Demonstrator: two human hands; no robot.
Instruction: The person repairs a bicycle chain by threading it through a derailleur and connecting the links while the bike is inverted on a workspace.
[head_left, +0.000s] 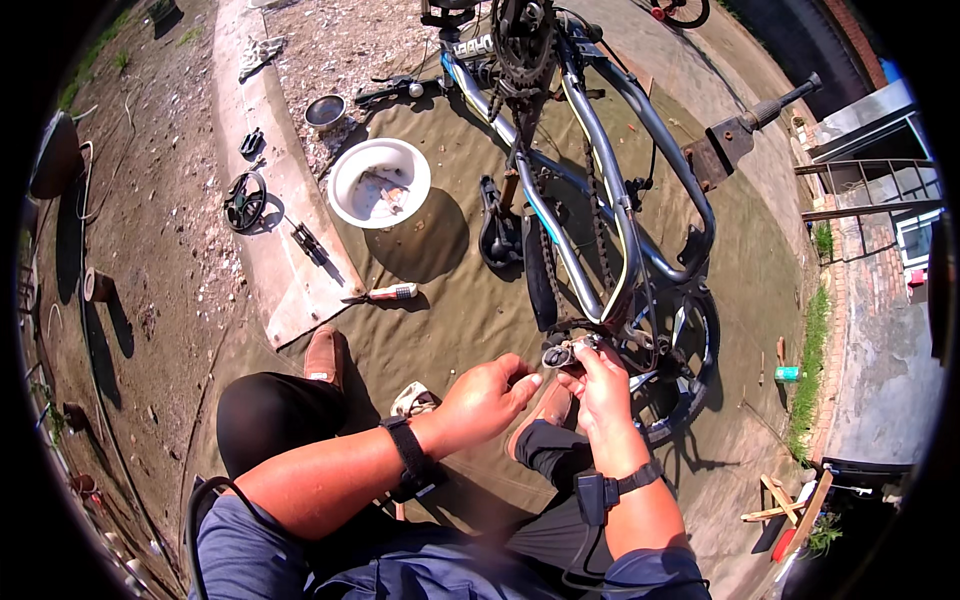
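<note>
Currently the right hand (604,395) grips a small metal part (560,355) at the near end of the bicycle frame (597,140). Just beside it, the left hand (487,400) has thumb and fingertips drawn together; I cannot tell whether they pinch anything. Farther out sits a white basin (345,188).

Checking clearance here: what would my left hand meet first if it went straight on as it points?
Probably the small metal bicycle component at the right hand, though depth between left hand and component is unclear.
</note>
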